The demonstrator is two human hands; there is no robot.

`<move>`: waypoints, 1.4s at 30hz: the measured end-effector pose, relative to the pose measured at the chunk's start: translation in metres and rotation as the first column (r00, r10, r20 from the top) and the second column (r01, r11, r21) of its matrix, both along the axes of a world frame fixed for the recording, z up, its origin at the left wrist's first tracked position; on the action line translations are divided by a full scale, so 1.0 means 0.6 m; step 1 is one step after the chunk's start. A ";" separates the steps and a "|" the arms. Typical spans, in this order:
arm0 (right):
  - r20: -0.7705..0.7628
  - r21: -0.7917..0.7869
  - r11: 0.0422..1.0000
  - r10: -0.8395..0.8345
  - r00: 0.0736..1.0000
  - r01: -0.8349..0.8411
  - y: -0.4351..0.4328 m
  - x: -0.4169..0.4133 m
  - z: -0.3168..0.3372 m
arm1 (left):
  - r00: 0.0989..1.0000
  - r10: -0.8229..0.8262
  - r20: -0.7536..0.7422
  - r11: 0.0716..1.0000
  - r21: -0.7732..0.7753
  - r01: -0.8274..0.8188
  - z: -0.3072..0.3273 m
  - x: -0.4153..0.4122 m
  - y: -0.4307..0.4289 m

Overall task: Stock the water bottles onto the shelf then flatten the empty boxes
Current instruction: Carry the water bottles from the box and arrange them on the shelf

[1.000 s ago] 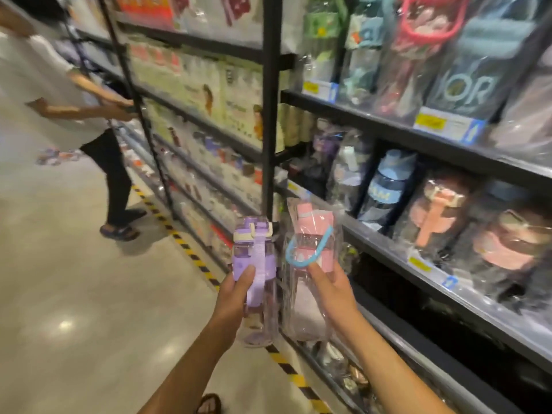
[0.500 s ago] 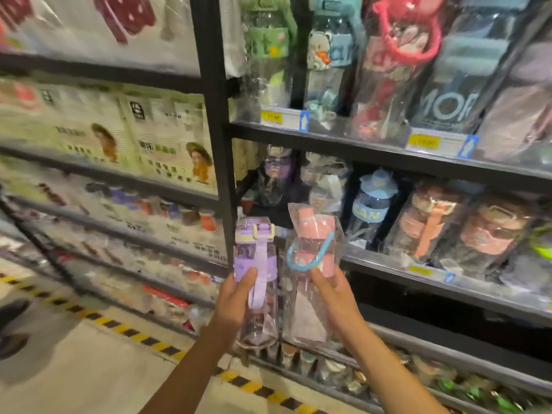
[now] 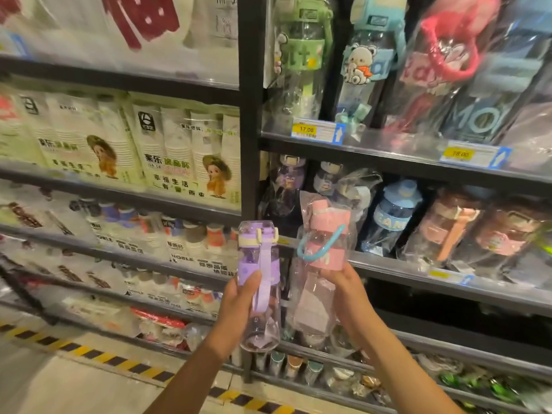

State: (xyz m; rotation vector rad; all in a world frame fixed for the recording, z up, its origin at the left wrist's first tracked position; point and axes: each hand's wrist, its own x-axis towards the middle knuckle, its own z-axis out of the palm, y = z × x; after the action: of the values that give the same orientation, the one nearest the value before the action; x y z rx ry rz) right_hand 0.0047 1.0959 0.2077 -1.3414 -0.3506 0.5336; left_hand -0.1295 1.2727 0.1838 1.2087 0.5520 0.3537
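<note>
Black metal shelving [image 3: 249, 115]: on its middle shelf [image 3: 403, 268] at right stand a bagged blue bottle [image 3: 394, 216] and an orange-strapped bottle [image 3: 448, 231]; paper cup packs [image 3: 167, 153] fill the left bay

Black metal shelving [image 3: 249, 115] lines a polished floor [image 3: 44, 389] marked with hazard tape [image 3: 104, 357].

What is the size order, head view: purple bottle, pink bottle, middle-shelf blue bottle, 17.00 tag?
Pink bottle and purple bottle: about alike, both near the camera
middle-shelf blue bottle, farther back
17.00 tag
</note>
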 end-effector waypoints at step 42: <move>0.609 -0.280 0.828 -0.239 0.757 0.486 0.188 0.127 0.043 | 0.997 0.071 0.035 0.996 0.045 -0.072 -0.011 -0.023 0.079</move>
State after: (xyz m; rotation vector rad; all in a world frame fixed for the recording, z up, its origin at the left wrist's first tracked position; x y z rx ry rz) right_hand 0.0807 1.2086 0.2336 -1.9405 -0.4348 -0.1551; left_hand -0.1434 1.3199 0.1773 1.2276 0.5613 0.4491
